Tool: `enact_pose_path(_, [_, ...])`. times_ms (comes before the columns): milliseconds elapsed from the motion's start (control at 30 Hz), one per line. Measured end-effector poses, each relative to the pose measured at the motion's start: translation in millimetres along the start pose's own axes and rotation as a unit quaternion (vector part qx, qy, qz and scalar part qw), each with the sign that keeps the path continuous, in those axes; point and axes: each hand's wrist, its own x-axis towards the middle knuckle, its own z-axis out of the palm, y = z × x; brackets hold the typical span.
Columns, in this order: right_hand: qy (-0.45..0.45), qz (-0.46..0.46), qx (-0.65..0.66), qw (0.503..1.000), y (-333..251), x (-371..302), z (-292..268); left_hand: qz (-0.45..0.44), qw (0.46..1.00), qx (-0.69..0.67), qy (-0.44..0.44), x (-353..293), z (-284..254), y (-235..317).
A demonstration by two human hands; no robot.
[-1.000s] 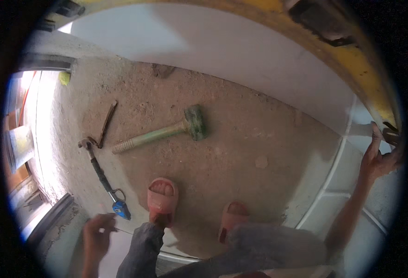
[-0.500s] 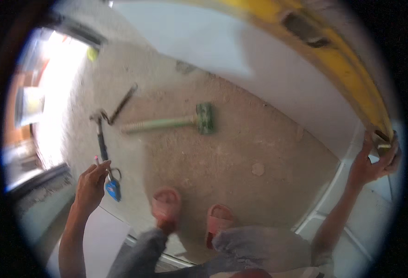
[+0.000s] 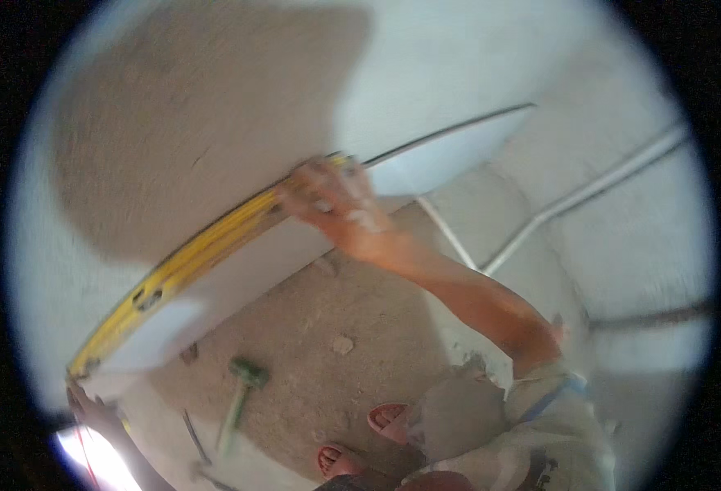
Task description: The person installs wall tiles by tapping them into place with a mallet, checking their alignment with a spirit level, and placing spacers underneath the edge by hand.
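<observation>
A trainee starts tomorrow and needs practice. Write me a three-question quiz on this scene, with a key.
1. True or false: the bare right hand is on the long yellow bar.
2. Where does the green mallet with a blocky head lie? A: on the brown, dusty floor; B: on the bar; C: in the right hand.
3. Fill in: the hand nearest the bar's end at the picture's left is the ____.

Key: 1 true; 2 A; 3 left hand.

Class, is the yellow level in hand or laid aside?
In hand. The right hand grasps the yellow level near its right end; the left hand is at the other, its hold unclear.
</observation>
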Motion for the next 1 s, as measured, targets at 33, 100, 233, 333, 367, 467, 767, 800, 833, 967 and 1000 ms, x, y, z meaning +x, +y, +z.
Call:
enact_pose_path(33, [0.014,-0.018,0.006,1.0,4,0,-9,0.017,0.999,-0.04,-0.016,-12,14,13])
enact_pose_path(100, [0.019,-0.029,-0.004,0.999,11,0,-26,-0.023,0.998,-0.065,0.004,-20,35,35])
enact_pose_path(233, [-0.052,0.0,0.016,0.999,9,8,-38,-0.039,0.993,-0.107,0.028,-26,41,40])
enact_pose_path(333, [-0.041,0.018,0.001,0.999,10,7,-41,-0.004,0.991,-0.129,0.02,-21,29,42])
enact_pose_path(367, [-0.045,0.03,0.011,0.998,15,2,-43,-0.021,0.99,-0.14,0.001,-25,27,50])
enact_pose_path(467, [-0.018,0.045,-0.074,0.996,54,-23,-55,0.128,0.991,-0.024,0.034,-58,15,80])
enact_pose_path(767, [0.175,0.199,-0.01,0.964,263,-147,-69,0.441,0.894,0.052,-0.063,-207,139,257])
enact_pose_path(800, [0.206,0.211,-0.012,0.955,279,-163,-67,0.466,0.88,0.059,-0.073,-221,160,269])
enact_pose_path(833, [0.19,0.237,-0.001,0.953,291,-176,-65,0.513,0.853,0.052,-0.082,-232,173,280])
enact_pose_path(967, [0.18,0.226,-0.03,0.957,355,-190,-73,0.461,0.882,0.069,-0.069,-265,214,324])
enact_pose_path(1000, [0.181,0.23,0.003,0.956,368,-190,-77,0.436,0.886,0.128,-0.09,-271,221,332])
